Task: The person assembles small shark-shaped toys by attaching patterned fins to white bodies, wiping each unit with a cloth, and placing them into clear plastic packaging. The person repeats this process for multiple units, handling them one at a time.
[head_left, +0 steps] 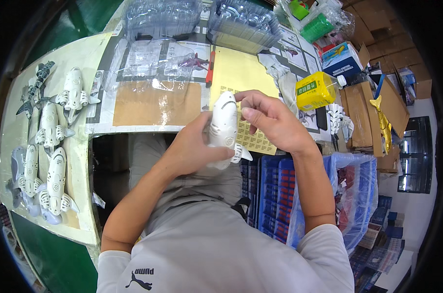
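Observation:
A white toy shark point(224, 128) with grey slits and small fins is upright in front of me, its head pointing away. My left hand point(191, 149) is closed round its body, thumb across the lower part. Just right of the shark's head is my right hand point(275, 119), its fingers curled in and the thumb against the index finger; whatever they may hold is too small to make out. Beneath both hands lies a yellow sheet point(241, 66) with rows of small printed labels near its front edge.
Several more white toy sharks point(57, 178) lie on the table at left. Clear plastic trays point(160, 19) are stacked at the back. A brown cardboard sheet point(155, 105), a red-and-black cutter point(210, 67) and a yellow bottle point(315, 91) lie around. Blue crates point(275, 195) stand below right.

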The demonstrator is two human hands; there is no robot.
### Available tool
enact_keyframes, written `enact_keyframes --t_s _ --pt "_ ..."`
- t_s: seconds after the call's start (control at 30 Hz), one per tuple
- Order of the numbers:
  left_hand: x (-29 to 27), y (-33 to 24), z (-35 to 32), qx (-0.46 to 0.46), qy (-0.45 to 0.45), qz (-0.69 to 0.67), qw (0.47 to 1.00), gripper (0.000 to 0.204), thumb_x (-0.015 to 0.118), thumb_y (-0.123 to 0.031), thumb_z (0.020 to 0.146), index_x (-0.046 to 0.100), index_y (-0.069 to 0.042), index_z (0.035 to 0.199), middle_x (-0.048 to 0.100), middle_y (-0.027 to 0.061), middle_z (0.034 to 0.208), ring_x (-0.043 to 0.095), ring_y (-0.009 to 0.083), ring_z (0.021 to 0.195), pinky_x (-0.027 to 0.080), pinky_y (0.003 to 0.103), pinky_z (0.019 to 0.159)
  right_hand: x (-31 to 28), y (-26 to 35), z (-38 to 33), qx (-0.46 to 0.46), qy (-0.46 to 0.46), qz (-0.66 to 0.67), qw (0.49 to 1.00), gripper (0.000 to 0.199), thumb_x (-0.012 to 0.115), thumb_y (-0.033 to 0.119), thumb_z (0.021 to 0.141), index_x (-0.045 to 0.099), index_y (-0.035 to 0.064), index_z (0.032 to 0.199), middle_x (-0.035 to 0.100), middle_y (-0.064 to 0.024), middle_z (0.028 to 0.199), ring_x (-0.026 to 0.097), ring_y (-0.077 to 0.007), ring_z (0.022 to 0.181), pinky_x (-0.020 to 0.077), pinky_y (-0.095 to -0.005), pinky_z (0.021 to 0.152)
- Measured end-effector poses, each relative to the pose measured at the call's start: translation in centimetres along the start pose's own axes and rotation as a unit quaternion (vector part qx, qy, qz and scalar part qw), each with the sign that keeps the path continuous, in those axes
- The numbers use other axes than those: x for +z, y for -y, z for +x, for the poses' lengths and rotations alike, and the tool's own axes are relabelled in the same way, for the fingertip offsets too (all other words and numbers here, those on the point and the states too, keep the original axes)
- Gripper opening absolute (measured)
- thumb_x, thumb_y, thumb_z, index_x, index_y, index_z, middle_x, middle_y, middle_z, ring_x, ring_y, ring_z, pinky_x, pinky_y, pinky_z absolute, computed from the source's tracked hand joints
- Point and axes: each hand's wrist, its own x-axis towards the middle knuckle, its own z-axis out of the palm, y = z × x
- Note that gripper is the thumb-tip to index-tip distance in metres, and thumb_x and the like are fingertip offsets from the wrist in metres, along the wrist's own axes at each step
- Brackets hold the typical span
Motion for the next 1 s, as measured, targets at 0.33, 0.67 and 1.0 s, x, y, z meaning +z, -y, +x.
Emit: enact_keyframes --t_s 0.33,0.67,1.0 --pt "-0.1 -1.0 -1.1 0.008 0.021 0.012 1.0 0.077 0.091 -0.019 0.075 0.056 0.004 0.14 0.07 0.0136 0.121 0.068 0.0203 0.107 0.055 0.036 0.095 0.7 0.9 -0.1 0.018 0.009 -0.076 0.997 0.021 0.06 0.018 0.111 0.065 -0.0027 0.113 0.065 -0.0032 0.1 0.059 -0.011 0.091 0.0543 -0.0297 0.082" --pt "-0.5 -0.8 -2.0 0.008 0.03 -0.045 0.999 0.079 0.09 -0.011 0.076 0.054 0.0 0.144 0.07 0.0081 0.121 0.07 0.0165 0.106 0.058 0.034 0.092 2.9 -0.3 -0.5 -0.042 -0.108 -0.089 0.989 0.025 0.071 0.014 0.099 0.063 -0.0007 0.116 0.065 -0.0044 0.086 0.055 -0.0111 0.075 0.047 -0.0282 0.068" --pt "-5.7 -0.5 -8.7 0.069 0.042 -0.235 0.969 0.082 0.092 -0.014 0.076 0.053 -0.001 0.146 0.068 0.0087 0.133 0.066 0.018 0.119 0.054 0.038 0.104 9.4 4.2 5.7 -0.098 0.154 0.186 0.965 0.04 0.08 0.014 0.096 0.06 -0.0022 0.126 0.07 -0.0083 0.105 0.072 -0.0116 0.074 0.0571 -0.0254 0.053"
